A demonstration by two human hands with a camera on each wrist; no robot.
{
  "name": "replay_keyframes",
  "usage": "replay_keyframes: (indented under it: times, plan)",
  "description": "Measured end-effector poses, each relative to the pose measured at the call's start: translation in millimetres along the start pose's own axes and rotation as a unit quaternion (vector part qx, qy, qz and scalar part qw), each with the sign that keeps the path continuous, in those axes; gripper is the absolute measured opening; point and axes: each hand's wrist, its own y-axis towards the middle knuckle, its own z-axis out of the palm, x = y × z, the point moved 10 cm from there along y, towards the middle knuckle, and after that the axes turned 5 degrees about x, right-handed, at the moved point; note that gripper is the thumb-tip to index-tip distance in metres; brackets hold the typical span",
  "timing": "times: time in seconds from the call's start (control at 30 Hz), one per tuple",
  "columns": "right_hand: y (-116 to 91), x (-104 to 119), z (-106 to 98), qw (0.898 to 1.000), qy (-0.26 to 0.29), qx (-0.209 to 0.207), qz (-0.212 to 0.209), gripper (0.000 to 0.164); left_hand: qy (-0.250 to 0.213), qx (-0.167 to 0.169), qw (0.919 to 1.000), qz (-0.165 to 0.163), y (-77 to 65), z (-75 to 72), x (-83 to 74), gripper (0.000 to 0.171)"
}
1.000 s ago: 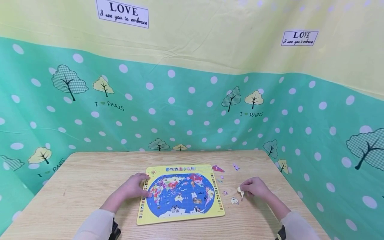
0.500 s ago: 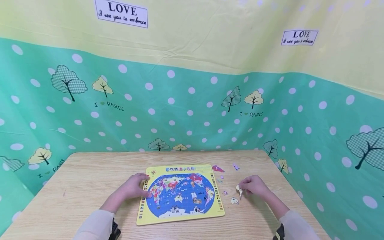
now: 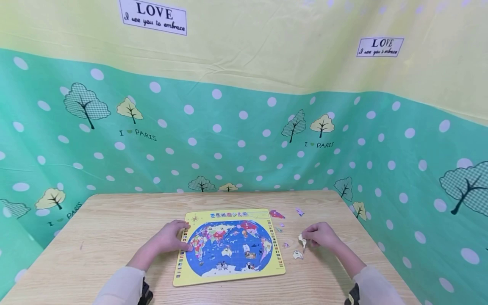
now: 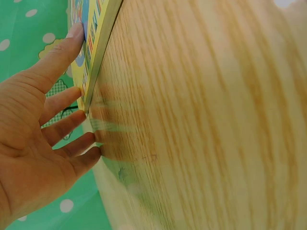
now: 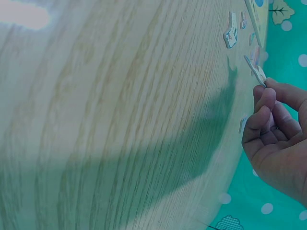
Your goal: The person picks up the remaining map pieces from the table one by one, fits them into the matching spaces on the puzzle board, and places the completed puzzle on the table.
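Compared with a second ago, the right hand (image 3: 323, 236) has drifted slightly toward the left of the frame, carrying its pale puzzle piece (image 3: 301, 239); the left hand (image 3: 171, 237) has stayed at the left edge of the map board (image 3: 190, 277). The right thumb and fingers pinch the piece at lower right, beside the board, its long axis steep, narrow end pointing down the frame. The left hand is spread, thumb over the board's margin. The board, at lower centre, lies lengthwise left to right, its lower edge rising rightward. Other loose pieces (image 3: 298, 254) lie right of it on the wood-grain table (image 3: 126, 220). Behind hangs green-and-cream cloth (image 3: 244, 140) with white dots and trees.
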Motion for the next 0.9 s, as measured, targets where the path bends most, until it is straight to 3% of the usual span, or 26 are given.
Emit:
replay_keyframes:
  times: [0.9]
  plan:
    - [6.0, -1.3, 4.3, 1.0, -0.008, 0.0, 0.001, 0.011, 0.002, 0.003, 1.0, -0.008, -1.1, 1.2, 1.9, 0.081]
